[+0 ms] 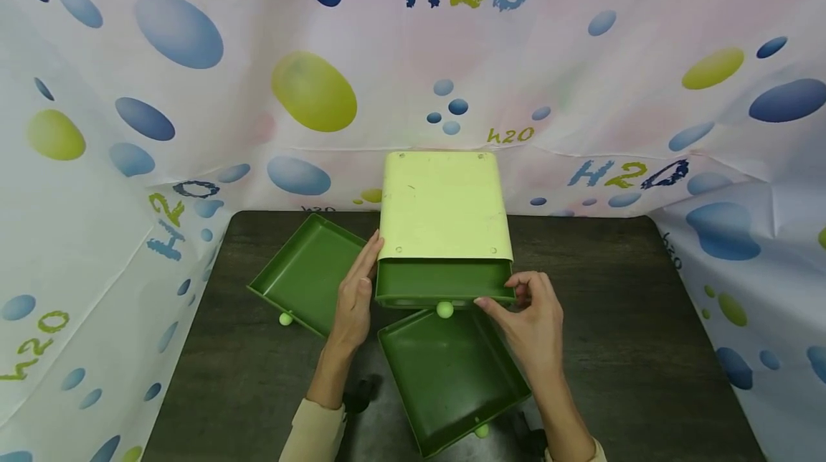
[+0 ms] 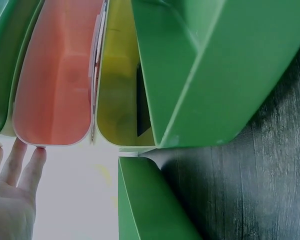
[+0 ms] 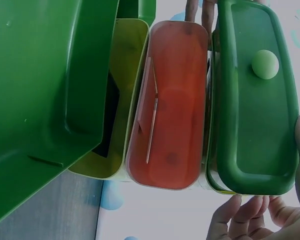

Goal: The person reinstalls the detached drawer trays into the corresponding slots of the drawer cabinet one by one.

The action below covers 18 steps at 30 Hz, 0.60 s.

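A small drawer cabinet (image 1: 445, 207) with a pale yellow top stands at the back of the table. Its green top drawer (image 1: 445, 279), with a round light-green knob (image 1: 444, 310), juts out at the front. My right hand (image 1: 535, 311) pinches this drawer's right front corner, thumb on the front and fingers at the side. Against the cabinet's left side rests my left hand (image 1: 355, 300), its fingers straight. Below the top drawer, the right wrist view shows a red compartment (image 3: 180, 110) and a yellow compartment (image 3: 132, 55), both without drawers.
One loose green drawer (image 1: 452, 376) lies on the dark table (image 1: 645, 347) in front of the cabinet, between my forearms. Another green drawer (image 1: 310, 272) lies at the left, partly behind my left hand. A patterned curtain (image 1: 387, 31) surrounds the table's back and sides.
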{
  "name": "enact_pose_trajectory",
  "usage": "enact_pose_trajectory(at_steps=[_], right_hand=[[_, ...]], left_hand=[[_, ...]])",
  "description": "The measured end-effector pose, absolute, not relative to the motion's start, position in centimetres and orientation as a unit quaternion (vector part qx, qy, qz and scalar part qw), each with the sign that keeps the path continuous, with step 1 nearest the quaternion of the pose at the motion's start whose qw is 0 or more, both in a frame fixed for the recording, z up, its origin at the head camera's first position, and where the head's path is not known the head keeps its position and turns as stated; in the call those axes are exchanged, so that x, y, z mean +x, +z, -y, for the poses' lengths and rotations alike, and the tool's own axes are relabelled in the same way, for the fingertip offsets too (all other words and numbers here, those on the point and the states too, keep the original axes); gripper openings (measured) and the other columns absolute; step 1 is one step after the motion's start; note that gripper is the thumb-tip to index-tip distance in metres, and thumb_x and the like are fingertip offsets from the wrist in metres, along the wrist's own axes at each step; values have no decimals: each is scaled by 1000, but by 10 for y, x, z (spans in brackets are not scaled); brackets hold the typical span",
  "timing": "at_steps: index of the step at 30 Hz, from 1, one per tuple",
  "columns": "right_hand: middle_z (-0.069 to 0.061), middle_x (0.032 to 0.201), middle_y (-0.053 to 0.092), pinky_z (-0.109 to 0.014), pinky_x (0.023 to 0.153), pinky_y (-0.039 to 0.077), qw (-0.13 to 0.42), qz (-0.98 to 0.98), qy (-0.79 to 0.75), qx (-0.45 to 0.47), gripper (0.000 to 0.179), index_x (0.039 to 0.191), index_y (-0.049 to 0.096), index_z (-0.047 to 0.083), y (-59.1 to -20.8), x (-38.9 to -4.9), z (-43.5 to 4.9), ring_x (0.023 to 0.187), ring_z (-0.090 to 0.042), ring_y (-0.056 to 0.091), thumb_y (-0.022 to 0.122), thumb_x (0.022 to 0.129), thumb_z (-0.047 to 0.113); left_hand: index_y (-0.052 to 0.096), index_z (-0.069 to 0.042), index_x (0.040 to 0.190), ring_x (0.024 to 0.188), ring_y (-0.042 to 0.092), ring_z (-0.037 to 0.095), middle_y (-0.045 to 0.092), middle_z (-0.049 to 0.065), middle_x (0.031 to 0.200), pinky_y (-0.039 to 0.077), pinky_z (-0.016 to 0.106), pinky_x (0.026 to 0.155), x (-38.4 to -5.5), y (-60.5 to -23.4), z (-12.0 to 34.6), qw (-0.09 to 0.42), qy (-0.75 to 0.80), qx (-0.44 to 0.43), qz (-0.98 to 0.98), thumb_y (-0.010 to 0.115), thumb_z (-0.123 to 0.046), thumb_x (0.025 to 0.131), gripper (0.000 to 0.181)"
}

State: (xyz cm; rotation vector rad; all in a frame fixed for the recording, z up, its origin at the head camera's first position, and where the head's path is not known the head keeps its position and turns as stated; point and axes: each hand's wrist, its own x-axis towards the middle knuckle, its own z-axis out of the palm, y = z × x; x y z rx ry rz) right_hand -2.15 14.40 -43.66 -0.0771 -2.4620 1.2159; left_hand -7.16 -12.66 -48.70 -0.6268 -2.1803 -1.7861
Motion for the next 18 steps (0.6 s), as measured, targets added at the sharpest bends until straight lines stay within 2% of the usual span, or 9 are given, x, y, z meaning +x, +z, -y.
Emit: enact_pose_trajectory(at_steps=[6, 9, 18], right_hand=[[-5, 81, 48, -14, 64, 39, 220, 874, 432, -27, 43, 88, 59, 7, -440, -24, -144, 71, -14, 48, 95, 66, 16], [-6, 81, 50, -9, 67, 41, 228, 869, 438, -30, 40, 85, 60, 8, -442, -24, -144, 72, -15, 53, 94, 66, 14], [-8, 87, 59, -9, 72, 45, 239, 855, 458, -43, 41, 91, 61, 5, -445, -23, -144, 78, -20, 61, 93, 68, 13]], left_hand=[[34, -13, 156, 148, 27, 28, 27, 7, 162, 32, 35, 114, -72, -491, 126, 138, -614, -229, 743, 21, -48, 108, 61], [34, -14, 156, 148, 27, 28, 27, 6, 162, 31, 34, 115, -72, -493, 126, 140, -615, -229, 741, 22, -46, 109, 59], [34, -12, 156, 148, 26, 28, 27, 7, 162, 31, 33, 115, -73, -498, 127, 143, -617, -236, 737, 22, -43, 110, 57]])
